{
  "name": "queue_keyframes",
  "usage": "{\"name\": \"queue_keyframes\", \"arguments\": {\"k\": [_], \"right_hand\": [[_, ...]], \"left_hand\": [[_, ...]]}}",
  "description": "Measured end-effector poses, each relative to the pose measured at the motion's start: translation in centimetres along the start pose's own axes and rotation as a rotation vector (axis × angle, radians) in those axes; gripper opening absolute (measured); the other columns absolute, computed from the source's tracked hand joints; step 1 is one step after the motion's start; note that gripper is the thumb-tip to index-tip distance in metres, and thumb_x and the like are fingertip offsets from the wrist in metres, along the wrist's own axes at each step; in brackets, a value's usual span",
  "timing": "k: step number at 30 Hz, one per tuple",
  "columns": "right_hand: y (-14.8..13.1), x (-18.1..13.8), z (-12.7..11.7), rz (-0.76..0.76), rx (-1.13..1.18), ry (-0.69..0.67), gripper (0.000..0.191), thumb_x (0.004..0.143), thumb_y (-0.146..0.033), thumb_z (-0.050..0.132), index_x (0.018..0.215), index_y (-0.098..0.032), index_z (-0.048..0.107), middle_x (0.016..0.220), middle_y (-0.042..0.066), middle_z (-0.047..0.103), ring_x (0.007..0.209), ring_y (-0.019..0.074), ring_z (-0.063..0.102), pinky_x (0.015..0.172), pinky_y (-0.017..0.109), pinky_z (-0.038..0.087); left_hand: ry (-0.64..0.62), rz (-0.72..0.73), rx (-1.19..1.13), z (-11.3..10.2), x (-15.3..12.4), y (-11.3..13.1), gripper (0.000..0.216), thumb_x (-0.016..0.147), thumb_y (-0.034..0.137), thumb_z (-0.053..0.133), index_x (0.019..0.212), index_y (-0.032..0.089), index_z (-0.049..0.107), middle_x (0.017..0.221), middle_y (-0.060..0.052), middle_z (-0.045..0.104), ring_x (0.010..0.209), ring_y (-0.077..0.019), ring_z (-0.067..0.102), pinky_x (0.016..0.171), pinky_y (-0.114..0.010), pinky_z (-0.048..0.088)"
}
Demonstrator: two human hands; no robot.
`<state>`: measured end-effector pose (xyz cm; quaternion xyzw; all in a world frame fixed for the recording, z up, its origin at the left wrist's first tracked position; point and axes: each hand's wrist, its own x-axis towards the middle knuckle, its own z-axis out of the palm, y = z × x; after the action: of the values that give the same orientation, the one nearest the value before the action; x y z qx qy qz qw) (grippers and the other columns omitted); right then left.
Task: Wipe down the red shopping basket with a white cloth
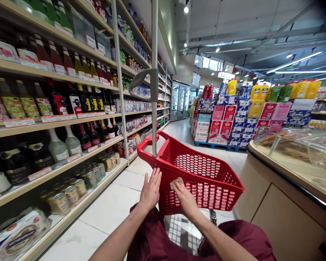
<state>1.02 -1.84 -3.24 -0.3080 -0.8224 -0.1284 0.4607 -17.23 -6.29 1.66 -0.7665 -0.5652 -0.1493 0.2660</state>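
A red plastic shopping basket (206,166) on wheels stands tilted in the aisle in front of me, with a grey pull handle (154,90) rising from its near end. My left hand (151,190) lies flat against the basket's near left corner, fingers stretched upward. My right hand (184,197) presses a small beige cloth (176,183) against the basket's perforated side wall, fingers curled on it. I seem to be crouched low, with dark red trousers showing below my arms.
Shelves of bottles (70,65) and tins (70,194) run along the left. A curved counter with a glass display (296,159) stands at the right. Stacked drink cartons (233,119) and fridges (179,99) lie further down the white tiled aisle.
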Motion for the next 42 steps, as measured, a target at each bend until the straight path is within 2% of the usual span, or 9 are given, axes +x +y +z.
{"name": "queue_keyframes", "arguments": {"k": [7,11,14,19,22,27,32,36,42], "right_hand": [[-3.9,5.2,2.0,-0.032,0.029,0.009,0.047,0.083,-0.003,0.033,0.127,-0.016,0.041,0.132,0.008,0.042,0.127,0.0187,0.027,0.103,0.039,0.032],[-3.5,3.5,2.6,-0.075,0.016,-0.041,0.048,0.081,-0.003,0.038,0.126,-0.019,0.043,0.126,0.007,0.049,0.122,0.0186,0.036,0.098,0.035,0.039],[-1.6,2.7,1.2,-0.048,0.024,0.02,0.053,0.082,-0.003,0.036,0.131,-0.022,0.033,0.132,0.006,0.042,0.124,0.0182,0.033,0.101,0.037,0.036],[1.7,1.5,-1.7,0.017,-0.039,0.063,0.054,0.084,-0.003,0.032,0.133,-0.024,0.028,0.135,0.004,0.039,0.127,0.0179,0.025,0.102,0.039,0.033],[3.2,-0.8,-2.7,0.034,-0.075,0.018,0.052,0.083,-0.004,0.034,0.131,-0.024,0.033,0.13,0.004,0.045,0.126,0.0162,0.029,0.099,0.033,0.038],[5.8,-4.4,-4.5,0.185,-0.107,0.036,0.051,0.083,-0.005,0.034,0.131,-0.024,0.034,0.136,0.005,0.036,0.127,0.0187,0.027,0.103,0.039,0.032],[7.6,-8.9,-5.7,0.237,-0.152,-0.038,0.057,0.08,0.0,0.032,0.129,-0.028,0.038,0.129,0.003,0.047,0.124,0.0157,0.034,0.099,0.033,0.038],[8.6,-8.7,-6.8,0.282,-0.163,0.044,0.054,0.082,-0.005,0.034,0.133,-0.023,0.031,0.137,0.006,0.036,0.127,0.0186,0.027,0.103,0.039,0.031],[9.6,-10.5,-8.2,0.295,-0.183,0.002,0.064,0.075,0.004,0.028,0.13,-0.028,0.036,0.13,0.003,0.045,0.125,0.0145,0.032,0.099,0.032,0.037]], "left_hand": [[0.013,-0.185,0.034,-0.7,0.0,-1.7,0.073,0.068,0.017,0.042,0.136,0.005,0.016,0.142,-0.015,0.021,0.132,-0.0253,0.009,0.105,-0.051,0.008],[0.014,-0.129,0.057,-0.2,-0.3,-1.9,0.075,0.069,0.019,0.042,0.137,0.007,0.014,0.142,-0.014,0.023,0.132,-0.0254,0.01,0.105,-0.051,0.007],[0.059,-0.107,0.051,0.0,0.3,-1.2,0.076,0.067,0.012,0.04,0.137,0.008,0.012,0.143,-0.013,0.02,0.132,-0.0233,0.009,0.106,-0.049,0.009],[0.08,-0.022,-0.007,-0.3,2.4,1.4,0.074,0.068,0.013,0.04,0.137,0.008,0.014,0.143,-0.013,0.019,0.133,-0.0236,0.008,0.106,-0.05,0.007],[0.041,0.09,-0.039,-0.3,3.3,3.4,0.072,0.069,0.013,0.04,0.137,0.008,0.017,0.143,-0.011,0.019,0.133,-0.0226,0.006,0.106,-0.048,0.008],[-0.031,0.193,-0.074,-0.3,4.8,7.2,0.067,0.074,0.016,0.037,0.136,0.007,0.016,0.145,-0.011,0.011,0.133,-0.0222,0.002,0.106,-0.048,0.007],[-0.107,0.328,-0.063,1.1,5.3,10.7,0.066,0.074,0.017,0.038,0.135,0.006,0.019,0.145,-0.013,0.011,0.133,-0.0232,-0.001,0.105,-0.05,0.006],[-0.117,0.39,-0.059,1.8,6.3,12.7,0.064,0.077,0.019,0.036,0.136,0.007,0.016,0.145,-0.011,0.01,0.133,-0.0231,-0.001,0.105,-0.05,0.005],[-0.143,0.434,-0.046,2.7,7.1,14.5,0.068,0.073,0.017,0.038,0.137,0.008,0.014,0.145,-0.011,0.007,0.133,-0.0227,-0.002,0.105,-0.05,0.004]]}}
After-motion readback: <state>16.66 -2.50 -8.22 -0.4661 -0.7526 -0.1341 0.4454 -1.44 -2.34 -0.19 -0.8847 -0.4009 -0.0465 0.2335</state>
